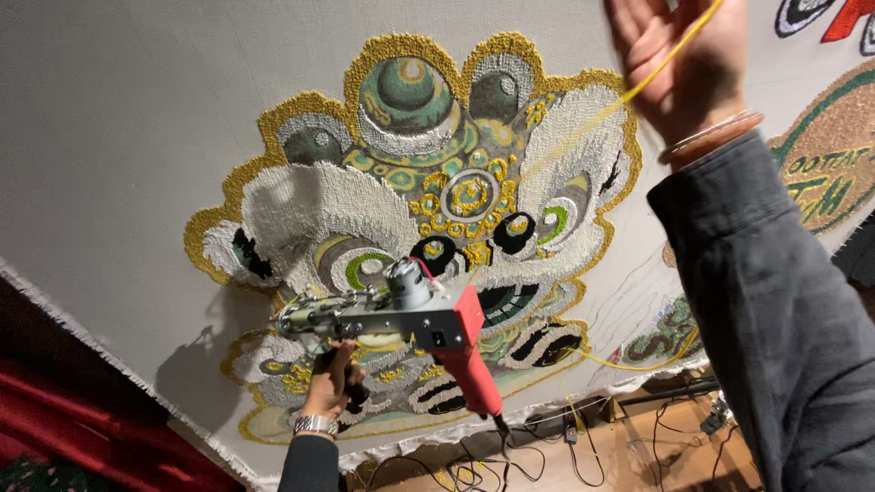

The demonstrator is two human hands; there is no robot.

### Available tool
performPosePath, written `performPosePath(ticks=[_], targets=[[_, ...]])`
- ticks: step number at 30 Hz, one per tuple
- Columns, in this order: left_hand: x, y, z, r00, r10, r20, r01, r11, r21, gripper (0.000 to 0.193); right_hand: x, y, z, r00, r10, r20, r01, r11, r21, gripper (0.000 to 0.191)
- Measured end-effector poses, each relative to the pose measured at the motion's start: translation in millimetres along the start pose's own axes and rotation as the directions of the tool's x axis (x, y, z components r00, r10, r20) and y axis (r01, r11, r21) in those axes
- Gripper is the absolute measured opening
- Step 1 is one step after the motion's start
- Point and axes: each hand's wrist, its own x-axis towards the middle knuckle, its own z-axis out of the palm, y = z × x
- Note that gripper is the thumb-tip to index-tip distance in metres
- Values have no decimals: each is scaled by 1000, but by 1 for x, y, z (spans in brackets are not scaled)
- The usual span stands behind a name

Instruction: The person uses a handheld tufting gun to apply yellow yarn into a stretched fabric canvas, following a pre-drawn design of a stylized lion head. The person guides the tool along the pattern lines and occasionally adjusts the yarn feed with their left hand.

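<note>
Across the stretched grey cloth [118,109], filling most of the view: a tufted lion-head design [437,182] in gold, white, green and black, centred and reaching down toward the frayed lower edge. Near that lower edge, pressed nose-first against the design's lower left part: a tufting gun [401,314], metal body, red rear handle [474,355] sticking out free, black cord [501,428] hanging from it toward a tangle of cables [547,437] on the floor below.

Left grip [330,375] wrapped fully closed around the gun's dark front handle, silver watch band [315,425] at the wrist. Right grip [670,59] raised by the cloth's upper right corner, yellow yarn [638,87] lying across the palm; fingers cut off by the top of the view, so cannot tell how far closed or whether pinching the strand. Yarn slanting down across the design toward the gun, its lower run too fine to trace.

Probable troubles from here:
- Gun carried by one hand only, rear handle unheld: likely to twist or drift off line and scar finished pile.
- Yarn held taut or snagged up high: likely starved feed, skipped loops, or a strand pulled out of the needle.
- Yarn let slack: possible catching in the gun's moving parts.
- Hanging cord: possible tug from the cables below.
</note>
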Motion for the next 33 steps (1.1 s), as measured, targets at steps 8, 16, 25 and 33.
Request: performPosePath(ticks=[8, 16, 25, 33], targets=[[-11, 10, -33, 994, -3, -112, -4, 998, -60, 23, -74, 115, -80, 812, 476, -339, -583, 695, -421, 34], [1, 12, -25, 997, 10, -71, -8, 999, 37, 26, -142, 162, -127, 633, 715, -295, -231, -190, -954, 42], [23, 16, 17, 998, -54, 16, 53, 998, 42, 25, -212, 159, -72, 368, 901, 231, -803, 433, -409, 76], [56, -7, 66, 998, -66, 17, 59, 964, 259, 15, -254, 188, -54, 610, 664, -433, -776, 611, -156, 39]])
